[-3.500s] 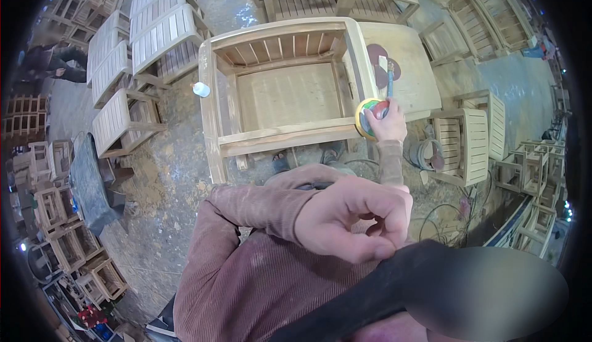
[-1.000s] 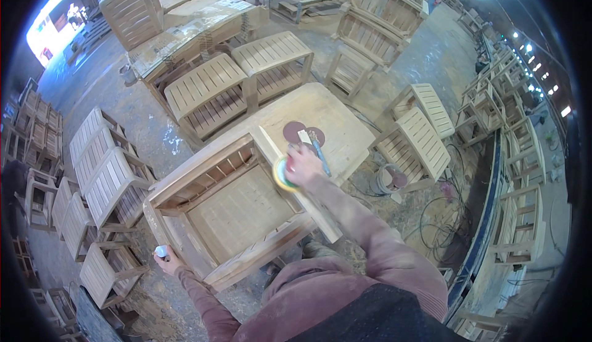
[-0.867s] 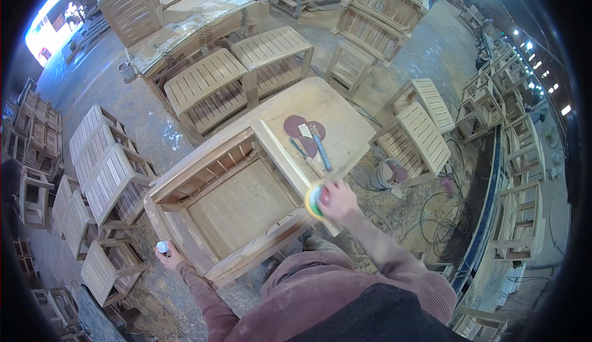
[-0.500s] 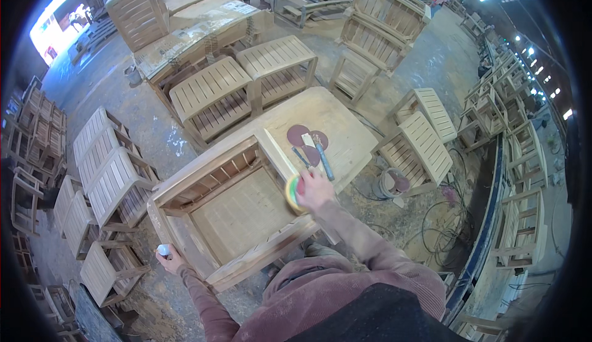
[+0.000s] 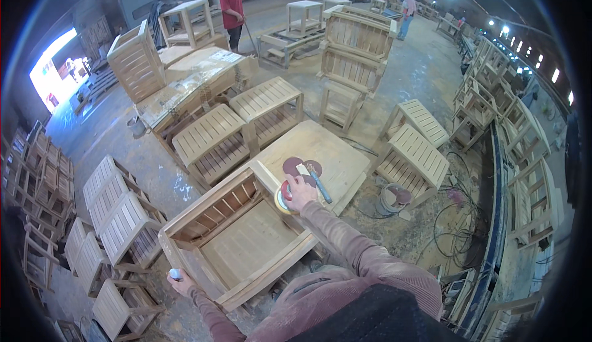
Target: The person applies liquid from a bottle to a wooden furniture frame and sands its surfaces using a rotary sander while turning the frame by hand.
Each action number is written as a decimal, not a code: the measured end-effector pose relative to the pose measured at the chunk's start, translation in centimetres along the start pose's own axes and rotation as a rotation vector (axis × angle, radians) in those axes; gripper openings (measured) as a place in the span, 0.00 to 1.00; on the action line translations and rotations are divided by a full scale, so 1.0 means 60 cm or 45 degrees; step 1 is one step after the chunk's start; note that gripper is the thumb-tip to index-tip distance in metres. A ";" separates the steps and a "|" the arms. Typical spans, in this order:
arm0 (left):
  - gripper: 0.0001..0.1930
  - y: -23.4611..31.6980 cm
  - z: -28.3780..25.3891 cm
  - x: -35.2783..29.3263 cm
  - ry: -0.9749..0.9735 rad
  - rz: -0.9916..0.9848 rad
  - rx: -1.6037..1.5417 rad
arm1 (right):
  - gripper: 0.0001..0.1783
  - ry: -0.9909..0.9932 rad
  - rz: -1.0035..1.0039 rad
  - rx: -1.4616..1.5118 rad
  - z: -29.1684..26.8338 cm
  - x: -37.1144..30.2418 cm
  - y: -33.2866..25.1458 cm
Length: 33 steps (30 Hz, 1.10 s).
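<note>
My right hand point(image 5: 302, 194) grips a round disc with a yellow rim and some red on it point(image 5: 283, 201). The disc is against the right end rail of a wooden slatted furniture frame point(image 5: 213, 211). At the frame's near left corner, my left hand point(image 5: 182, 285) is closed around a small white-and-blue object point(image 5: 176, 274), whose kind I cannot make out. Just beyond my right hand, dark red sanding discs point(image 5: 293, 166) lie on the pale worktable point(image 5: 339, 151), with a blue-handled tool point(image 5: 321, 188) beside them.
Slatted wooden stools point(image 5: 126, 222) stand at the left, and more slatted pieces point(image 5: 209, 135) beyond the worktable. A bucket point(image 5: 393, 199) and coiled cables point(image 5: 453, 231) are on the floor at the right. A person in red point(image 5: 232, 12) stands at the back.
My view has tilted up, showing more of the far workshop. My right hand and the disc have shifted along the end rail, away from the near corner. My left hand keeps its hold.
</note>
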<state>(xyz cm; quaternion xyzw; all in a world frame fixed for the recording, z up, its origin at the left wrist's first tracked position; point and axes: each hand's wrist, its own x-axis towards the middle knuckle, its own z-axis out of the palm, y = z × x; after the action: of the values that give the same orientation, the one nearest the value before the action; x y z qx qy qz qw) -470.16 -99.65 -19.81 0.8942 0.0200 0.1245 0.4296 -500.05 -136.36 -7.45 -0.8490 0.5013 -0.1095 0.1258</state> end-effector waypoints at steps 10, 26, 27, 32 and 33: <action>0.24 0.019 -0.019 -0.010 -0.138 -0.042 0.007 | 0.44 0.039 0.015 0.072 0.017 -0.065 -0.004; 0.26 -0.013 -0.001 -0.003 -0.118 -0.070 0.014 | 0.42 -0.058 0.416 0.067 0.000 -0.160 0.032; 0.26 -0.006 -0.002 -0.005 -0.131 -0.083 0.009 | 0.42 -0.063 0.417 0.069 -0.002 -0.160 0.036; 0.26 -0.001 -0.007 -0.006 -0.113 -0.090 0.003 | 0.40 -0.163 0.635 0.111 -0.011 -0.161 0.036; 0.26 0.003 -0.008 -0.008 -0.127 -0.101 0.006 | 0.40 -0.172 0.634 0.117 -0.017 -0.160 0.034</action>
<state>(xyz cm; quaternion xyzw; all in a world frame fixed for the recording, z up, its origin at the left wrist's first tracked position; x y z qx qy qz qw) -470.76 -99.47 -19.52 0.8988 0.0345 0.0627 0.4324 -506.60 -129.00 -7.72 -0.6982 0.6799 -0.0409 0.2204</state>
